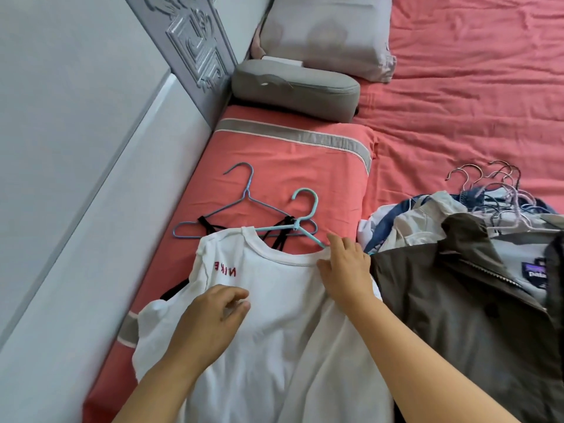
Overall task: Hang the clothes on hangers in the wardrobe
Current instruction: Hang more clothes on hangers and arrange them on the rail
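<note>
Coral bed sheet [457, 87], wrinkled cotton, fills most of the view. On it, a flat coral pillow [274, 166] with a grey band; take that as landmark. Right of the pillow: heap of clothes topped by a stiff olive jacket [442, 285] with a zipper, a bunch of thin wire hangers [494, 184] poking out behind it. Past the pillow's far end: a grey padded cushion [293, 90], rounded oblong, then a pale pillow [326, 35].

Your white t-shirt [274, 315], soft thin knit, lies across the pillow's near end, collar pointing away from you, long axis running from you toward the headboard; red lettering reads reversed. A teal plastic hanger [305, 215] sits at the collar, hook pointing away. A blue wire hanger [241, 203] carrying black straps [274, 236] lies just beyond, flat on the pillow.

Your right hand [345, 267] pinches the shirt's right shoulder by the hanger arm. Your left hand [213, 319] rests on the chest fabric, fingers loosely curled, gathering a bit of cloth.
</note>
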Motion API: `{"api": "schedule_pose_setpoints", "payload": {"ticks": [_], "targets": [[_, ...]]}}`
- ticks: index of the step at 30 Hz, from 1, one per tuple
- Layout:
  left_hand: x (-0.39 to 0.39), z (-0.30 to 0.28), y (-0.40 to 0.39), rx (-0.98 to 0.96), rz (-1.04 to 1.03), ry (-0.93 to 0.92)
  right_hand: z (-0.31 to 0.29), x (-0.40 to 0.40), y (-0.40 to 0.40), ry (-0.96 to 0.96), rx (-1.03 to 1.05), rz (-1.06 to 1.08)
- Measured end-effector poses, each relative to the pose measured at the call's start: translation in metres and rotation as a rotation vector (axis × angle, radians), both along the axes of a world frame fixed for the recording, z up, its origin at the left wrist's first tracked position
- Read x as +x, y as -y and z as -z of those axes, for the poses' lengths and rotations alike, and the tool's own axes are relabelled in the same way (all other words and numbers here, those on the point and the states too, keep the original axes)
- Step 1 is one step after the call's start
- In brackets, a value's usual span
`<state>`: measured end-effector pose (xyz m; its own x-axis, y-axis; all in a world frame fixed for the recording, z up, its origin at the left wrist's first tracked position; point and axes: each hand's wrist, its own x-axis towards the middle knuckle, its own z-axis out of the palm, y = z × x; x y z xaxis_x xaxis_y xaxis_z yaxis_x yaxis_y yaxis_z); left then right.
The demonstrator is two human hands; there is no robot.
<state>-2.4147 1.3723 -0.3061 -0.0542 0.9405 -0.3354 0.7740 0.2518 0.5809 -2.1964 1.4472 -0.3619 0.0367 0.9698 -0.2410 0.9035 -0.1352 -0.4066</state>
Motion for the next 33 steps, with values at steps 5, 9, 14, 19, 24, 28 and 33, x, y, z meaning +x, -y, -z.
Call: {"api": "schedule_pose_setpoints", "payload": {"ticks": [5, 9, 14, 19, 24, 28, 33], "targets": [[-0.008, -0.014, 0.007, 0.046, 0.025, 0.017, -0.017, -0.007, -0.003, 0.066, 0.016, -0.003], [-0.015, -0.042, 0.001, 0.216, 0.023, 0.038, -0.052, 0.0, 0.016, -0.187, 0.285, 0.138], [-0.012, -0.098, -0.013, 0.479, 0.09, -0.017, -0.128, 0.014, 0.076, -0.561, 0.336, 0.222], [0.004, -0.153, -0.002, 0.519, 0.267, -0.045, -0.197, 0.019, 0.155, -0.637, 0.365, 0.233], [0.026, -0.188, 0.026, 0.603, 0.531, 0.044, -0.248, 0.036, 0.224, -0.637, 0.447, 0.37], [0.057, -0.222, 0.047, 0.72, 0.708, 0.173, -0.293, 0.054, 0.279, -0.602, 0.549, 0.474], [0.11, -0.283, 0.088, 0.92, 0.978, 0.241, -0.349, 0.071, 0.358, -0.478, 0.694, 0.628]]}}
